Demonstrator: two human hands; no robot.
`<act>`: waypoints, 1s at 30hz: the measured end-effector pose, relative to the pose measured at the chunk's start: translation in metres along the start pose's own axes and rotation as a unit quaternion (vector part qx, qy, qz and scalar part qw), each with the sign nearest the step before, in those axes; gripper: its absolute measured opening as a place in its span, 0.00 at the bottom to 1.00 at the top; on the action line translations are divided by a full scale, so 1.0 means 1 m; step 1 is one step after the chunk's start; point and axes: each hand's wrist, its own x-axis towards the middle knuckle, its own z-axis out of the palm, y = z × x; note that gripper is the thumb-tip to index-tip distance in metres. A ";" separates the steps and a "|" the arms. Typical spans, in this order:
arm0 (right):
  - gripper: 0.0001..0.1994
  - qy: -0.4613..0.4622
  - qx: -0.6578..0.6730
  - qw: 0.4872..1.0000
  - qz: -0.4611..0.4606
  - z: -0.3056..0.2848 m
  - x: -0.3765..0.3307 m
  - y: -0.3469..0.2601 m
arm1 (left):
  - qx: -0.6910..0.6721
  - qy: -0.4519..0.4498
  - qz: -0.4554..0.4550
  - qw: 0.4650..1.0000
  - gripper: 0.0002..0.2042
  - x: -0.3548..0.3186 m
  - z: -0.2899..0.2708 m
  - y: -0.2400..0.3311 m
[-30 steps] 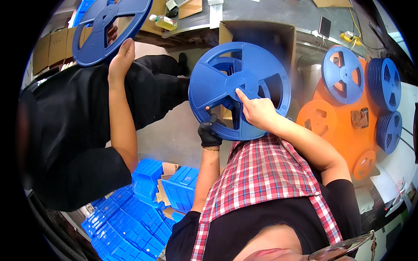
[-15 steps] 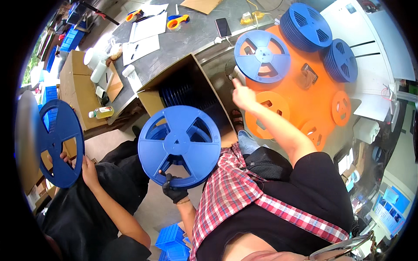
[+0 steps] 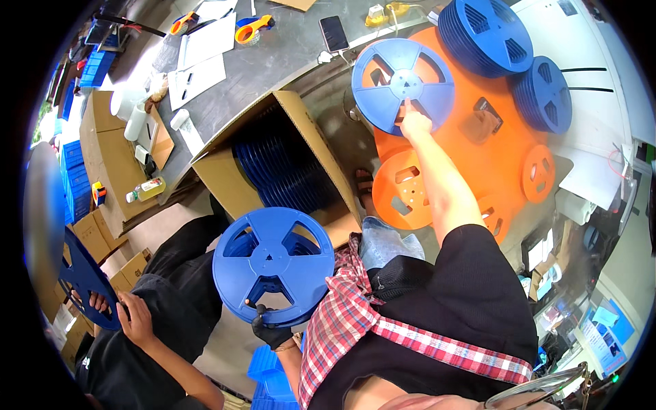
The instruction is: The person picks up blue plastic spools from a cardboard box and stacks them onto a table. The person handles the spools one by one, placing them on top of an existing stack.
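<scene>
My left hand (image 3: 273, 331), in a black glove with bare fingertips, grips a small stack of blue reels (image 3: 270, 246) by the lower rim. The stack is tilted toward me in front of my body. My right hand (image 3: 415, 123) is bare and reaches out over the orange round table (image 3: 471, 154). Its index finger is stretched out onto the lower part of a blue three-spoke reel (image 3: 389, 80) at the table's near-left side; its other fingers are partly curled. Between the hands stands an open cardboard box (image 3: 229, 171) with rows of blue reels (image 3: 273, 167) inside.
Two stacks of blue reels (image 3: 488, 34) (image 3: 544, 96) stand at the table's far right. Orange discs (image 3: 402, 191) lie around its edge. On the left, a co-worker's hand (image 3: 139, 320) holds another blue reel. A dark workbench (image 3: 273, 58) carries a phone (image 3: 334, 34), papers and orange tape dispensers.
My right hand has moved right and forward onto the blue reel on the table. The held stack sits lower in view. The co-worker's reel has dropped and turned more edge-on.
</scene>
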 end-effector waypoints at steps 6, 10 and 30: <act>0.33 0.027 -0.025 0.998 -0.048 0.013 0.004 0.008 | -0.026 0.009 -0.028 0.999 0.27 -0.005 0.010 0.001; 0.33 0.027 -0.028 0.998 -0.056 0.003 -0.001 0.006 | 0.023 0.055 -0.011 0.998 0.27 -0.002 0.000 0.001; 0.33 0.011 0.023 1.000 0.000 -0.023 0.021 -0.005 | -0.001 0.161 -0.008 0.987 0.26 -0.011 -0.023 0.006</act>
